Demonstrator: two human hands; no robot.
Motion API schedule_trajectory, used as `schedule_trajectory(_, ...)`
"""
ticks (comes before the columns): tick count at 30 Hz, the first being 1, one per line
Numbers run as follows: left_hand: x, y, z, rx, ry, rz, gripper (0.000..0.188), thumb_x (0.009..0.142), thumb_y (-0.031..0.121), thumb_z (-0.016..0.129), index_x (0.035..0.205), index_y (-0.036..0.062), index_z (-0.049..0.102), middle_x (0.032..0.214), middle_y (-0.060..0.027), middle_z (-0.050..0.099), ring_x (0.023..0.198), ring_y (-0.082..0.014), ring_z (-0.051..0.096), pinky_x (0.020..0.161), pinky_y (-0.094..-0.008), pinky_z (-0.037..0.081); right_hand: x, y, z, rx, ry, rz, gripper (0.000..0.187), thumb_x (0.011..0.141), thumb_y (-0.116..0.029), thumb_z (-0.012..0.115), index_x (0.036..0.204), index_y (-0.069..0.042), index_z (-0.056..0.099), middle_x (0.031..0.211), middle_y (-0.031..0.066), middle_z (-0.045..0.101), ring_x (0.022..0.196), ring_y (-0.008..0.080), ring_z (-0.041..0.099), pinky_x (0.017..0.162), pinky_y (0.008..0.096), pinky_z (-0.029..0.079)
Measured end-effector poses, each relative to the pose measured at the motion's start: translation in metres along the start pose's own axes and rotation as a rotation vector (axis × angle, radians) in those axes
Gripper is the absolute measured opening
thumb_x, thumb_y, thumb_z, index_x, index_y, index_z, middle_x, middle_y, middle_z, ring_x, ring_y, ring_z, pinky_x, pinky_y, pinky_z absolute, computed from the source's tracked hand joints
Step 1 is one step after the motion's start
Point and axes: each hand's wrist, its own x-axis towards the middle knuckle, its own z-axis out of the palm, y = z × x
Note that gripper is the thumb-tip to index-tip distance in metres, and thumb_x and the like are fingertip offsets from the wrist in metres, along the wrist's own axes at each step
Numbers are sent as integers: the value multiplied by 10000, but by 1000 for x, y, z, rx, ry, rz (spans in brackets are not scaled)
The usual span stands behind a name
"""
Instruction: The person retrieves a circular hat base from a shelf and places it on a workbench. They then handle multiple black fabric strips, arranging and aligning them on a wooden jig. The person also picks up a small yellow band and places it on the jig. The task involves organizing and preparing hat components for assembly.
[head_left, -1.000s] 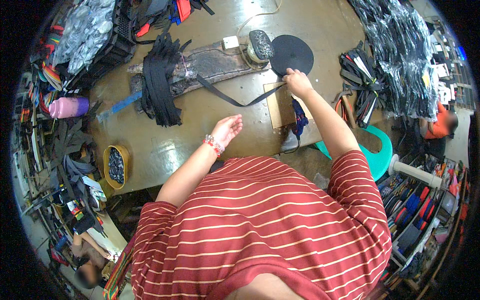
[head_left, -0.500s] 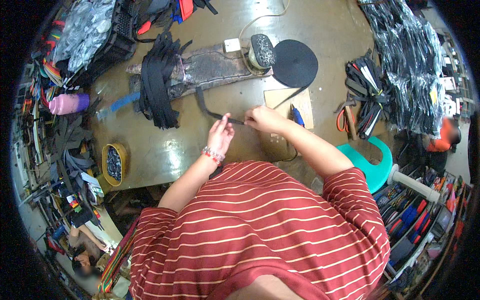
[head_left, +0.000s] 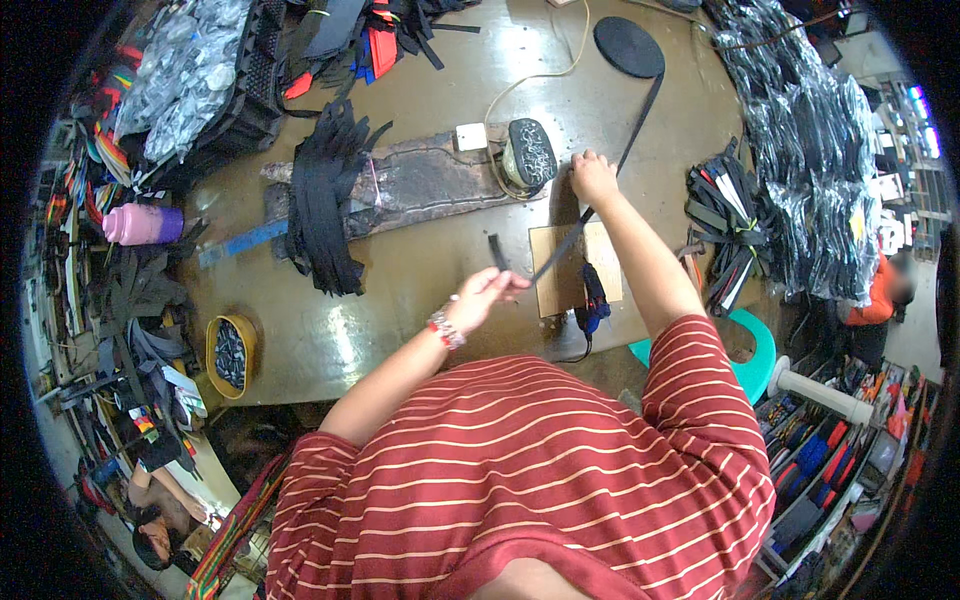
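Note:
My left hand pinches a black webbing strap close to its cut end, which sticks up past the fingers. From there the strap runs up and right, passes under my right wrist and leads to a coiled webbing roll at the back of the table. My right hand is over the table with its fingers curled, just right of a pale container with a dark, speckled top. What those fingers hold, if anything, is hidden. Below the strap lies a blue-and-black corded tool on a tan board.
Black strips lie across a worn, dark board. A yellow tub of small dark parts stands at the front left, a pink-and-purple bottle behind it. Bundled straps and plastic-wrapped goods line the right. A teal stool is below.
My hands have moved apart, the right going up and right. The webbing roll is farther back, with strap paid out from it. The strap end has come free of the worn board.

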Motion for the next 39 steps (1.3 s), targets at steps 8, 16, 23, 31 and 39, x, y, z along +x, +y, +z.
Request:
schedule_trajectory(8, -222, -2, -153, 522, 283, -721, 291, 877, 352, 449, 777, 84, 503, 621, -27, 468, 556, -128, 453, 485, -277, 369, -43, 0, -14, -30, -217, -106, 214, 776, -145, 438, 883, -82, 612, 997, 122, 590, 1040, 255, 505, 882, 501, 348)
schedule_trajectory(16, -338, 32, -203, 1239, 550, -995, 307, 838, 270, 440, 724, 32, 596, 708, -168, 590, 726, -297, 581, 673, -363, 443, -78, -40, 6, 215, -323, -327, 219, 744, -146, 541, 950, -120, 613, 911, 150, 606, 846, 266, 588, 753, 364, 455)
schedule_trajectory(23, -141, 53, -121, 561, 406, -30, 239, 880, 202, 469, 856, 7, 605, 722, -38, 607, 713, -106, 560, 686, -244, 433, -13, 15, 36, 297, 306, 373, 197, 775, -129, 480, 902, -26, 588, 833, 243, 586, 797, 347, 595, 704, 413, 485)
schedule_trajectory(31, -46, 6, -61, -86, 188, -12, 264, 902, 250, 429, 943, 18, 549, 937, -64, 596, 818, -118, 563, 731, -254, 450, -87, -78, 16, 750, -72, 64, 133, 639, -133, 626, 721, -31, 649, 686, 161, 618, 670, 259, 620, 616, 334, 487)
schedule_trajectory(39, -85, -27, -55, -439, 274, -275, 184, 895, 243, 441, 829, 80, 494, 720, 11, 491, 609, -74, 454, 537, -196, 369, -216, -200, 23, 1071, -241, -553, 64, 705, -77, 603, 748, -38, 627, 724, 126, 627, 636, 214, 610, 614, 315, 481)
